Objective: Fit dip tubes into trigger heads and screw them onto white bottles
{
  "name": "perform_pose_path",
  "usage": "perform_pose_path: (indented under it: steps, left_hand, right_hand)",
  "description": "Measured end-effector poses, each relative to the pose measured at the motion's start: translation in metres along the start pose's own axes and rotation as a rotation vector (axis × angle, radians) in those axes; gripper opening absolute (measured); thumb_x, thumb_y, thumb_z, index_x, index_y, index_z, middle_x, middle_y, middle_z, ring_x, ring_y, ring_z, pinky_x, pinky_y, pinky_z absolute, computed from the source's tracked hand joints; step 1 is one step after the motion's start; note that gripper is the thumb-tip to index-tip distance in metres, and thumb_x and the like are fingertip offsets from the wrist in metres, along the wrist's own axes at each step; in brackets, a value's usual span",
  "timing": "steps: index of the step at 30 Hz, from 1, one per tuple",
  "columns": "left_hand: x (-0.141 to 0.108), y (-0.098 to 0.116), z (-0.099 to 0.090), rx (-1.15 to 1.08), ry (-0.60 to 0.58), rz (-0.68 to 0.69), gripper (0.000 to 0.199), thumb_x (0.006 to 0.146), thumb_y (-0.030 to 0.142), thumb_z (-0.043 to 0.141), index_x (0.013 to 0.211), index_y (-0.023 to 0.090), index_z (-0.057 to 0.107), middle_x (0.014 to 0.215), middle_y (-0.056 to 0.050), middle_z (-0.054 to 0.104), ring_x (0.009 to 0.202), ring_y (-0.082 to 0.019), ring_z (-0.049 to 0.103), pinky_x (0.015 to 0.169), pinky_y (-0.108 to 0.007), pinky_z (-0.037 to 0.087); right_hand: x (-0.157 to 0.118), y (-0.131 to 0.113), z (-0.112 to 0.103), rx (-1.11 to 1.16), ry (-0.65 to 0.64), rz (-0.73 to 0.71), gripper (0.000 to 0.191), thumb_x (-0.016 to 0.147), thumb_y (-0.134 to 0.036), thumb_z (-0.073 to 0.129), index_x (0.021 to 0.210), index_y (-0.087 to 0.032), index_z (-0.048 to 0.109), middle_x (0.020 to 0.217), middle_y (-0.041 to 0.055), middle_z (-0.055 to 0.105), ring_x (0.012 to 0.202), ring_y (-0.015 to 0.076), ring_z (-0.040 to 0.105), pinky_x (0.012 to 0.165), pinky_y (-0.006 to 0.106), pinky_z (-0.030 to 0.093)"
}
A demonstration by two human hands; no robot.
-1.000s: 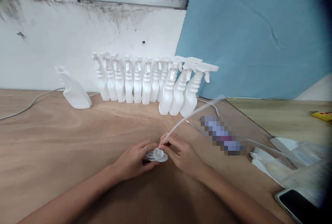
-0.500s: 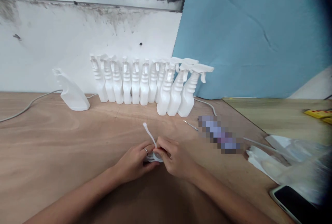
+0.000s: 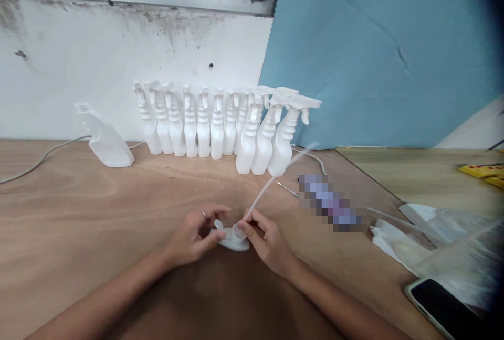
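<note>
My right hand (image 3: 268,240) pinches a white trigger sprayer head (image 3: 235,244) at its round collar, where the tube comes out. From there a long translucent dip tube (image 3: 262,191) curves up and to the right, its far end blurred. My left hand (image 3: 196,235), with a ring on one finger, is open beside the sprayer head's left end. Its thumb and fingers stand apart around the small trigger; whether the thumb touches it, I cannot tell.
Several white spray bottles (image 3: 203,130) with trigger heads stand along the wall. An uncapped white bottle (image 3: 108,143) stands at the left. Tweezer-like metal tips (image 3: 286,189) lie beside a pixelated item (image 3: 331,201). Clear plastic bags (image 3: 425,245) and a phone (image 3: 444,303) lie at the right.
The dip tube has swung from pointing up-left to up-right and shows at greater length. My left hand has loosened and drawn left, exposing more of the sprayer head.
</note>
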State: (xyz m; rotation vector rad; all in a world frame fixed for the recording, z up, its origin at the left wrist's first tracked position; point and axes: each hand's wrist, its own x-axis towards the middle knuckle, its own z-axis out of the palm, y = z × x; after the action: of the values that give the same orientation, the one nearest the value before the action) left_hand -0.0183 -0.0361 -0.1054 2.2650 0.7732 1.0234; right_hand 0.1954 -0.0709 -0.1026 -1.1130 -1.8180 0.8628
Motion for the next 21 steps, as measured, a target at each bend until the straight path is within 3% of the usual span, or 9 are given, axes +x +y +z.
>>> perform_pose_path:
  steps: [4, 7, 10, 12, 14, 16, 18, 21]
  left_hand:
    - [0.009, -0.040, -0.038, 0.293, 0.418, -0.070, 0.021, 0.095, 0.036, 0.052, 0.105, 0.018, 0.059, 0.092, -0.004, 0.061, 0.082, -0.019, 0.057, 0.078, -0.031, 0.048]
    - [0.010, -0.079, -0.082, 0.459, 0.684, -0.184, 0.029, 0.089, 0.036, 0.061, 0.108, 0.015, 0.055, 0.110, -0.010, 0.055, 0.095, -0.023, 0.053, 0.083, -0.037, 0.045]
    - [0.001, -0.112, -0.127, 0.588, 0.903, -0.344, 0.058, 0.080, 0.036, 0.071, 0.123, 0.007, 0.044, 0.127, -0.018, 0.043, 0.107, -0.028, 0.047, 0.090, -0.043, 0.042]
    - [-0.007, -0.127, -0.153, 0.644, 1.005, -0.457, 0.080, 0.073, 0.039, 0.079, 0.128, 0.000, 0.037, 0.132, -0.023, 0.037, 0.117, -0.034, 0.039, 0.101, -0.052, 0.033]
    - [-0.013, -0.138, -0.171, 0.662, 1.059, -0.552, 0.098, 0.068, 0.043, 0.083, 0.133, -0.006, 0.028, 0.137, -0.027, 0.032, 0.123, -0.038, 0.033, 0.107, -0.057, 0.022]
    - [-0.017, -0.146, -0.183, 0.650, 1.061, -0.625, 0.113, 0.067, 0.050, 0.084, 0.139, -0.007, 0.018, 0.143, -0.029, 0.025, 0.132, -0.043, 0.024, 0.111, -0.059, 0.013]
    - [-0.018, -0.152, -0.189, 0.616, 1.017, -0.672, 0.124, 0.065, 0.055, 0.085, 0.142, -0.004, 0.008, 0.147, -0.030, 0.015, 0.138, -0.047, 0.012, 0.112, -0.063, 0.007]
    - [-0.017, -0.161, -0.194, 0.547, 0.887, -0.674, 0.131, 0.067, 0.053, 0.085, 0.141, -0.002, -0.008, 0.148, -0.033, 0.004, 0.140, -0.049, 0.004, 0.110, -0.069, 0.007]
  right_hand:
    - [-0.004, 0.003, 0.002, -0.010, -0.058, 0.063, 0.030, 0.097, -0.034, 0.047, 0.070, -0.020, 0.045, 0.065, -0.0023, 0.047, 0.062, 0.0148, 0.046, 0.056, 0.026, 0.038]
    - [-0.007, 0.002, 0.004, -0.066, -0.051, 0.059, 0.029, 0.093, -0.031, 0.054, 0.068, -0.020, 0.046, 0.069, -0.0007, 0.048, 0.067, 0.0167, 0.046, 0.062, 0.029, 0.038]
    - [-0.015, -0.003, 0.002, -0.113, -0.040, -0.017, 0.022, 0.093, -0.029, 0.054, 0.073, -0.020, 0.047, 0.074, 0.0011, 0.049, 0.070, 0.0181, 0.046, 0.066, 0.032, 0.038]
    - [-0.023, -0.006, -0.001, -0.154, -0.092, -0.120, 0.013, 0.090, -0.030, 0.058, 0.093, -0.018, 0.053, 0.092, 0.0065, 0.054, 0.082, 0.0214, 0.051, 0.073, 0.035, 0.043]
    - [-0.031, -0.008, -0.004, -0.256, -0.189, -0.202, 0.052, 0.083, -0.037, 0.071, 0.126, -0.019, 0.049, 0.121, 0.0140, 0.051, 0.102, 0.0287, 0.051, 0.087, 0.043, 0.044]
    - [-0.036, -0.009, -0.004, -0.385, -0.298, -0.230, 0.082, 0.075, -0.042, 0.081, 0.144, -0.024, 0.039, 0.139, 0.0168, 0.041, 0.117, 0.0364, 0.045, 0.096, 0.052, 0.040]
    - [-0.038, -0.009, -0.003, -0.450, -0.367, -0.231, 0.077, 0.077, -0.037, 0.081, 0.143, -0.025, 0.043, 0.142, 0.0169, 0.042, 0.122, 0.0382, 0.042, 0.098, 0.055, 0.038]
    - [-0.038, -0.008, -0.003, -0.345, -0.364, -0.249, 0.056, 0.083, -0.018, 0.071, 0.135, -0.019, 0.051, 0.135, 0.0166, 0.051, 0.121, 0.0325, 0.046, 0.101, 0.049, 0.039]
